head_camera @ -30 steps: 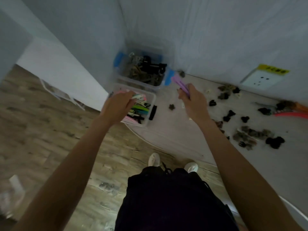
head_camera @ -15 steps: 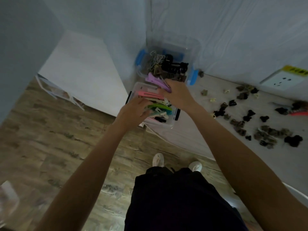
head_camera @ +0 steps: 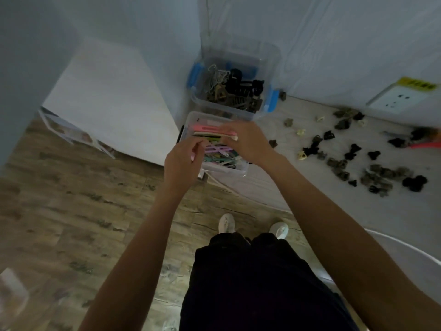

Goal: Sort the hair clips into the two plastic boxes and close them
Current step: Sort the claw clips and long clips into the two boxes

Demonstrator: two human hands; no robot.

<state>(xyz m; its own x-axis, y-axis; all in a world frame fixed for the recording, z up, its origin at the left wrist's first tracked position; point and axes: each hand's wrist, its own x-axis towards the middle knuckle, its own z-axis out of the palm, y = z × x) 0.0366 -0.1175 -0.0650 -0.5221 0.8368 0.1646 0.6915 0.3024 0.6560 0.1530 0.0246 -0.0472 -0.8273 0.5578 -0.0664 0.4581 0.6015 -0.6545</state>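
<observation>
Both clear plastic boxes, near and blue-latched far, part-filled, lids off. Left hand fingers curled, grip unclear; right hand fingers lie on flat pastel clips. Many small dark claw clips remain on the bench at 3 o'clock.

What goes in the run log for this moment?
stage: sorting | left hand: pinching pale clip at near box | right hand: on the flat clips | far box: open | claw clips: on table

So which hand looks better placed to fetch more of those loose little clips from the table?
The right hand, probably: the loose clips lie scattered on its side, while the left hand sits at the near box's far edge.
</observation>
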